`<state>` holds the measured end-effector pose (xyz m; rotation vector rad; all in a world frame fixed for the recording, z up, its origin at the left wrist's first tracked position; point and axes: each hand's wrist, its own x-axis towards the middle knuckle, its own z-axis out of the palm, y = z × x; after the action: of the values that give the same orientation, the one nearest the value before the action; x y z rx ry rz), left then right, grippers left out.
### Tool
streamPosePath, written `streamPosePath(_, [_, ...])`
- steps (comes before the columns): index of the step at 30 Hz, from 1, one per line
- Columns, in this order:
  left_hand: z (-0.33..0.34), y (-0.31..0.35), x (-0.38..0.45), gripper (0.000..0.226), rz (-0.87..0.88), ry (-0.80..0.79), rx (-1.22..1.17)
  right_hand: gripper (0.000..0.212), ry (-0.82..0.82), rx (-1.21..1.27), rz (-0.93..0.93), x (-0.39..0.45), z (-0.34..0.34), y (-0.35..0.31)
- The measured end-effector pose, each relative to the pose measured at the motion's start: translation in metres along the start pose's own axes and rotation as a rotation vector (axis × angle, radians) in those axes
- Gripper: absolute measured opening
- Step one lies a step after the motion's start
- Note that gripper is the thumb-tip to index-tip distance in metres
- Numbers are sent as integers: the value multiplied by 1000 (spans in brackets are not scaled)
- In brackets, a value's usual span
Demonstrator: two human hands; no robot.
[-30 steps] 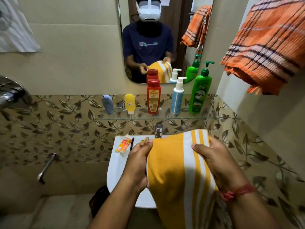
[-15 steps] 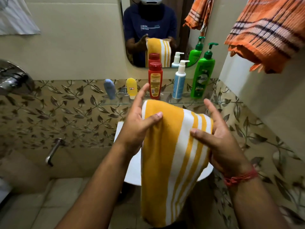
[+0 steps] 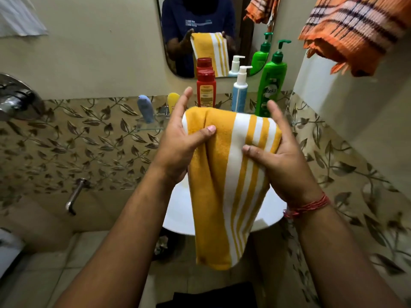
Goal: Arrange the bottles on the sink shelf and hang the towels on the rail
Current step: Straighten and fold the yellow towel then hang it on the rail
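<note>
both hands hold a folded yellow towel (image 3: 222, 174) with white stripes, up in front of the white sink (image 3: 178, 210). left hand (image 3: 184, 138): thumb pressed on the towel's front near its top left, fingers extended behind the fold. right hand (image 3: 280, 156): thumb pinching the striped side, fingers straight up along the towel's right edge; red thread on that wrist. towel hangs down from the grip, lower end free above the floor.

glass shelf (image 3: 151, 127) behind the towel carries, left to right: blue tube (image 3: 145, 108), yellow tube (image 3: 173, 100) (partly hidden by the left hand), red bottle (image 3: 206, 88), white-and-blue pump bottle (image 3: 239, 90), green pump bottle (image 3: 271, 81). all upright, near one another. mirror (image 3: 213, 36) above reflects the towel and bottles. orange checked towel (image 3: 355, 32) hangs at upper right; its support is out of view.
</note>
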<state>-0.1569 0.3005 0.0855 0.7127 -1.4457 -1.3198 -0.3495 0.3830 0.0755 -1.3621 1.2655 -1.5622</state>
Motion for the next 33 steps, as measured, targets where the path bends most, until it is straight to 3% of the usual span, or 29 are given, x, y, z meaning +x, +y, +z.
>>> streamPosePath(3, [-2, -5, 0, 91, -17, 15, 55, 80, 177, 49, -62, 9, -4, -1])
streamPosePath(5, [-4, -11, -5, 94, -68, 9, 56, 73, 223, 41, 16, 16, -6, -2])
streamPosePath(8, [-7, -19, -10, 92, -78, 23, 67, 72, 101, 256, 239, 20, -10, 0])
streamPosePath(11, [-8, -23, -8, 90, -33, 91, 14, 80, -20, 470, 293, 17, -15, 3])
streamPosePath(14, [-9, -25, -5, 87, 2, 103, 47, 87, -58, 237, 225, 13, -12, 7])
streamPosePath(20, [-5, -27, -2, 80, 56, 137, 144, 73, 56, 133, 43, 18, -7, 7])
streamPosePath(27, [-1, -8, 7, 69, 168, 190, 93, 104, -57, 168, -77, 17, -11, 15])
streamPosePath(30, [6, 5, 18, 66, 235, 197, 33, 109, -72, 162, -60, 10, -7, 40])
streamPosePath(33, [15, 20, 27, 64, 299, 166, -4, 95, -86, 91, 70, -2, 7, 69])
